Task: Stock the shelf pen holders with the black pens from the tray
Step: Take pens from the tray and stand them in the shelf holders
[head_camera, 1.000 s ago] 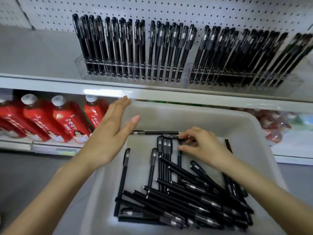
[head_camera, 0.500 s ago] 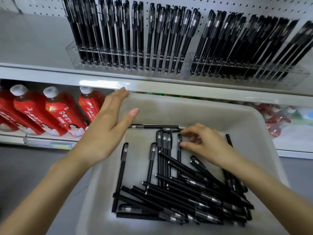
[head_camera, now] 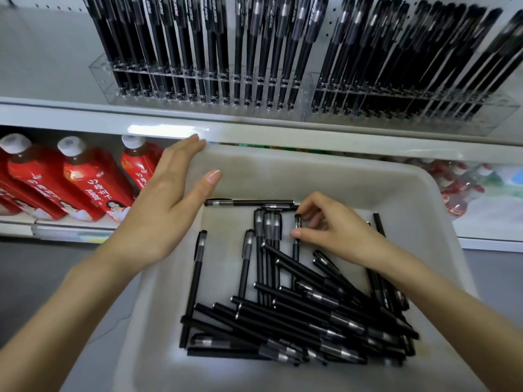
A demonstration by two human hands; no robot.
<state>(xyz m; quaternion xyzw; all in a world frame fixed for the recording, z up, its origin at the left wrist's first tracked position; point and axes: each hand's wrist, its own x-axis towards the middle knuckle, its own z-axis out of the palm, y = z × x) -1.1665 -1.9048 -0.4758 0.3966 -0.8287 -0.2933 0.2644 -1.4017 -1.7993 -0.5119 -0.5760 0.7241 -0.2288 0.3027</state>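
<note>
Head view: fingers (head_camera: 305,236) of right hand (head_camera: 338,234) pinch a pen (head_camera: 297,219), hiding its middle; left hand (head_camera: 164,213) flat.

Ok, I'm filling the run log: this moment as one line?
right hand: pinches black pen in tray | left hand: rests on tray's left rim | pen holders: hold pens

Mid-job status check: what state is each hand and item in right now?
Left hand: open, fingers resting on the tray's far-left rim.
Right hand: pinching one pen near its cap.
Pen: gripped, not yet lifted clear.
Loose pens: heaped unsorted in the tray.
Tray: partly filled.
Left holder: lined with standing pens.
Right holder: lined with standing pens.
Bottles: capped, upright.
</note>
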